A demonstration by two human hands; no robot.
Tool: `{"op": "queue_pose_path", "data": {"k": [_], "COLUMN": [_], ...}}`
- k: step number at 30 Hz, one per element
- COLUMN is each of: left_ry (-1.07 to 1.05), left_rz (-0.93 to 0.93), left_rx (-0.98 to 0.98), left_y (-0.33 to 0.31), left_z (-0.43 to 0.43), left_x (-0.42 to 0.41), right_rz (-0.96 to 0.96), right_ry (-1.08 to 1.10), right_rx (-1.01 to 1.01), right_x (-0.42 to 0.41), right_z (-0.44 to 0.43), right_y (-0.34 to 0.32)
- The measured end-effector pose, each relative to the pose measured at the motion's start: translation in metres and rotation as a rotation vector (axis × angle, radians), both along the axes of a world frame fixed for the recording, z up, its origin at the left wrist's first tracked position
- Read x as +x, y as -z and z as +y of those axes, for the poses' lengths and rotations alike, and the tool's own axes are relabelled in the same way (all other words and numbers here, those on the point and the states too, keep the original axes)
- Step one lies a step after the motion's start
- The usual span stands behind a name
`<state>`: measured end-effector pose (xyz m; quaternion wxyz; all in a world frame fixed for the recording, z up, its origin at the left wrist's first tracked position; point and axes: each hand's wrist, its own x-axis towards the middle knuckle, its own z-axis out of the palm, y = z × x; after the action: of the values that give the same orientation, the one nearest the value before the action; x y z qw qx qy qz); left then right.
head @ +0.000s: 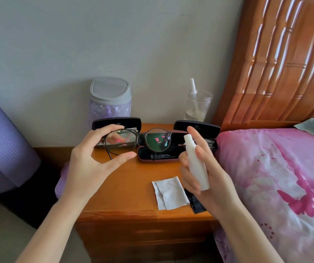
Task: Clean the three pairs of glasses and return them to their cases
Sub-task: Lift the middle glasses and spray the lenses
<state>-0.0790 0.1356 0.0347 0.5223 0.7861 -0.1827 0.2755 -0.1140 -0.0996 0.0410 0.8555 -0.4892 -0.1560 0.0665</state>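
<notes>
Glasses (158, 139) at frame centre, long axis running left-right, lenses facing the camera, held above the open cases (158, 156) on the tabletop (129, 186). Left hand (93, 162) reaches in from lower left, thumb under and fingers over the left lens rim, pinching it. Right hand (205, 177) grips a white spray bottle (196, 164), near upright, nozzle end up and leaning toward the glasses. Grey cloth (169, 192) lies lower centre.

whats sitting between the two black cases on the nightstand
An open maroon-rimmed case lies between the left black case and the right black case, shown in the head view; the held glasses partly cover it.
</notes>
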Motion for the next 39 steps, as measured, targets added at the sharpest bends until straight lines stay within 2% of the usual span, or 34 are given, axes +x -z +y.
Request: {"op": "queue_pose_path", "data": {"k": [7,12,25,33,39], "left_ry": [-0.007,-0.030,-0.025,-0.018,-0.010], "left_rz": [-0.046,-0.079,-0.096,-0.108,-0.094], "left_rx": [0.065,0.103,0.084,0.076,0.045], "left_y": [0.002,0.003,0.008,0.011,0.013], "left_z": [-0.004,-0.008,-0.014,-0.016,-0.021], "left_x": [0.000,0.000,-0.002,-0.001,0.000], "right_rz": [-0.258,-0.383,-0.353,-0.454,-0.528], "right_ry": [0.440,0.624,0.679,0.645,0.557], "right_rx": [-0.657,-0.922,-0.939,-0.920,-1.036], "right_x": [-0.009,-0.006,-0.006,-0.013,-0.010], "right_z": [0.009,0.019,0.024,0.029,0.051], "right_y": [-0.008,0.000,0.003,-0.004,-0.007]}}
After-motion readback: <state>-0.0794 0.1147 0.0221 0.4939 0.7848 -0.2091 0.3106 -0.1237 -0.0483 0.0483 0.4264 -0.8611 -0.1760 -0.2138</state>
